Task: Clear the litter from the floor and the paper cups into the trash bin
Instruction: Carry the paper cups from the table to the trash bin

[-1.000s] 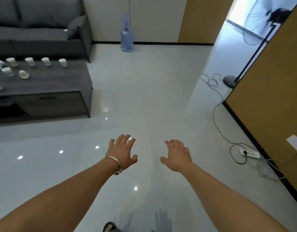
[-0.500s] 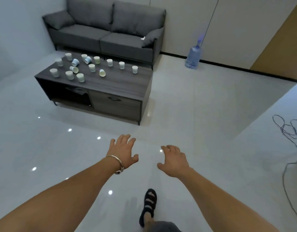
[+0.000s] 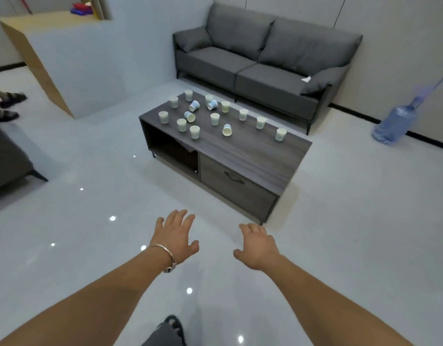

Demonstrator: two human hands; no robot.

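The left grip [image 3: 175, 236] is held out over the floor [image 3: 90, 245] with its fingers spread wide, and it holds nothing. A bracelet [image 3: 165, 253] sits on its wrist. The right grip [image 3: 259, 245] is near it, fingers loose and apart, with nothing in it either. The paper cups [image 3: 214, 119] are well ahead of both grips, on the dark tabletop [image 3: 253, 151]. Most stand up; a few lie on their sides. Behind the tabletop is a grey sofa [image 3: 265, 63].

white paper cups [image 3: 215, 119] scattered across the dark coffee table [image 3: 253, 156], most upright, four tipped over.
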